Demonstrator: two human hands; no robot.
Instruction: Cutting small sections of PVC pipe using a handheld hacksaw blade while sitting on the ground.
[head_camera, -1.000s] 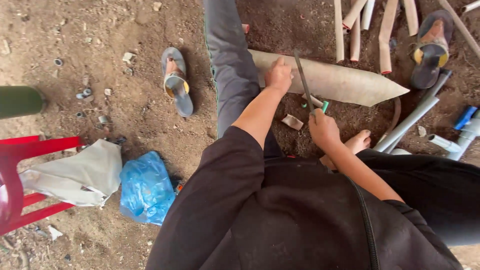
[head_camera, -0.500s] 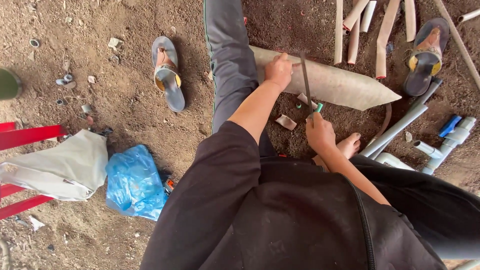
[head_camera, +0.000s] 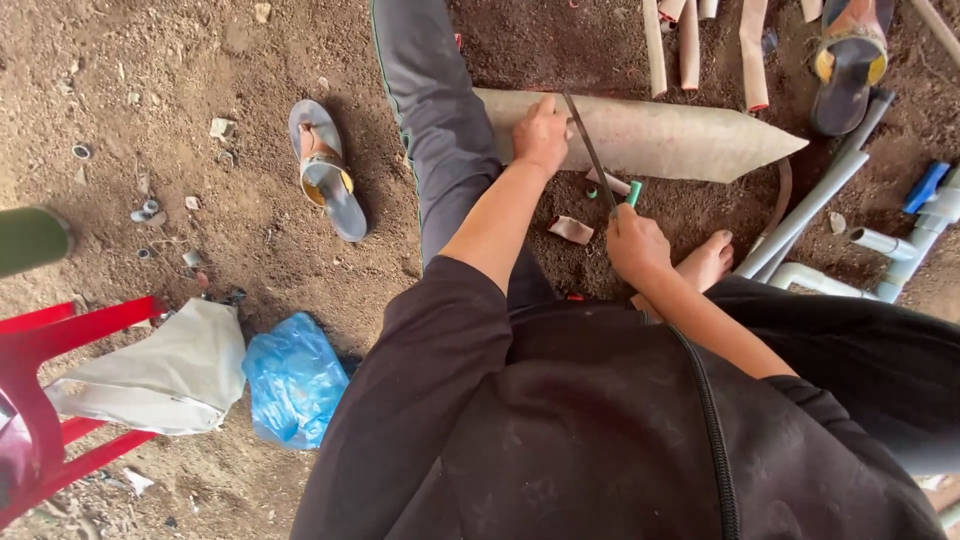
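The left hand (head_camera: 541, 133) presses down on a long pale slab (head_camera: 655, 135) that lies on the dirt ground (head_camera: 180, 90) and tapers to a point at its 3 o'clock end. Its fingers are curled together over the slab's near edge, close to the grey trouser leg (head_camera: 430, 120) at 9 o'clock of the hand. The right hand (head_camera: 638, 244) sits at 5 o'clock from the left, its fingers clamped on the green handle of a thin saw blade (head_camera: 590, 150). The blade slants up toward 11 o'clock and crosses the slab just beside the left hand. Small offcuts (head_camera: 571, 230) lie on the dirt between the two hands. A bare foot (head_camera: 708, 262) rests just at 3 o'clock of the right hand, and grey pipes (head_camera: 815, 205) run past it. A sandal (head_camera: 325, 170) lies at 9 o'clock of the leg. Near the lower left edge lie a blue plastic bag (head_camera: 293, 378), a pale sack (head_camera: 160, 370) and a red chair (head_camera: 50, 400).
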